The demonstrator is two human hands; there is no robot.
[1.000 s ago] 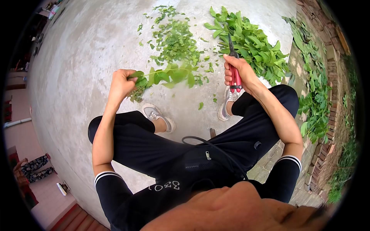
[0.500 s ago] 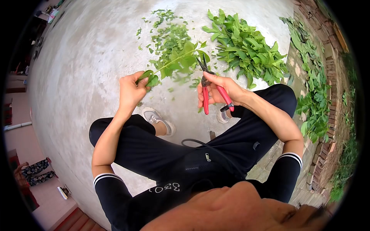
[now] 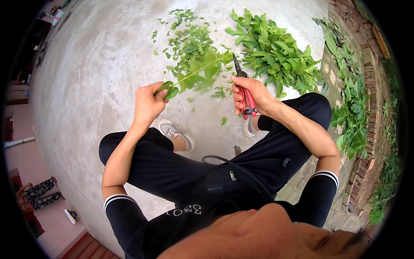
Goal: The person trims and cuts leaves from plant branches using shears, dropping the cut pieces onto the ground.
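Pinched in my left hand is the end of a leafy green stem, which slants up to the right. My right hand is wrapped round red-handled pruning shears. Their dark blades are closed and point upward, just right of the stem's far tip; whether they touch a leaf I cannot tell. Cut leaf pieces lie scattered on the concrete beyond and under the stem, which looks partly blurred. A thick pile of leafy cuttings lies to the right, beyond my right hand.
My knees are spread on either side, with my shoes on the concrete floor. More leafy branches lie along a brick edging at the right. A person in patterned trousers is at the far left.
The shears' handles have been squeezed together and their blades have closed. My right hand has shifted slightly right. My left hand still holds the stem in nearly the same place.
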